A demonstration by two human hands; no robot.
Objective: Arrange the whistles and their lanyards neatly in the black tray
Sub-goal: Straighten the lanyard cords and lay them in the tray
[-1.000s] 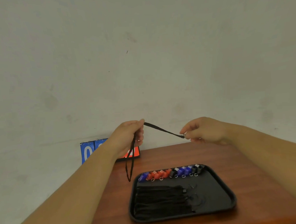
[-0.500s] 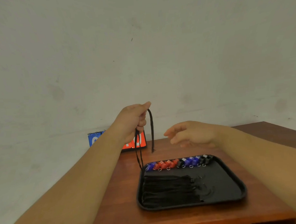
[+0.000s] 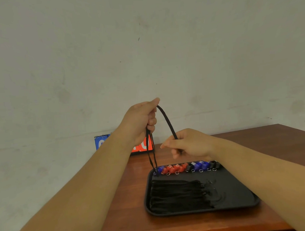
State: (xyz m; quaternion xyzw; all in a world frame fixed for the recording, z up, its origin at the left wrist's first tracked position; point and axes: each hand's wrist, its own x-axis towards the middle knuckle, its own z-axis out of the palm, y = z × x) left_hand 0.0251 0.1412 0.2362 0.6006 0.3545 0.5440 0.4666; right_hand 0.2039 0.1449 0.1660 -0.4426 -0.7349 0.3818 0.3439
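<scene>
At the centre of the frame the left hand (image 3: 140, 122) is closed around a black woven cord lanyard (image 3: 166, 121), its thumb and curled fingers pinching the cord so that a doubled length hangs down toward the left rim of the black plastic tray (image 3: 244, 193). The free strand arches to the right into the right hand (image 3: 189, 144), whose fingers are loosely curled around its lower end, forefinger extended. This looks like the folding step: gathering one lanyard into even loops before laying it down. The next move probably calls for bringing the strands together and lowering them beside the bundle of folded black lanyards (image 3: 177, 194) already lying in the tray's left half. Along the tray's far edge sits a tidy row of red, blue and black plastic whistles (image 3: 188, 166) with small metal rings. The dangling loop hangs close over that row and could snag it. Behind, a blue-and-red flip scoreboard (image 3: 142, 145) stands on the brown wooden table (image 3: 253, 143), clear of the work.
</scene>
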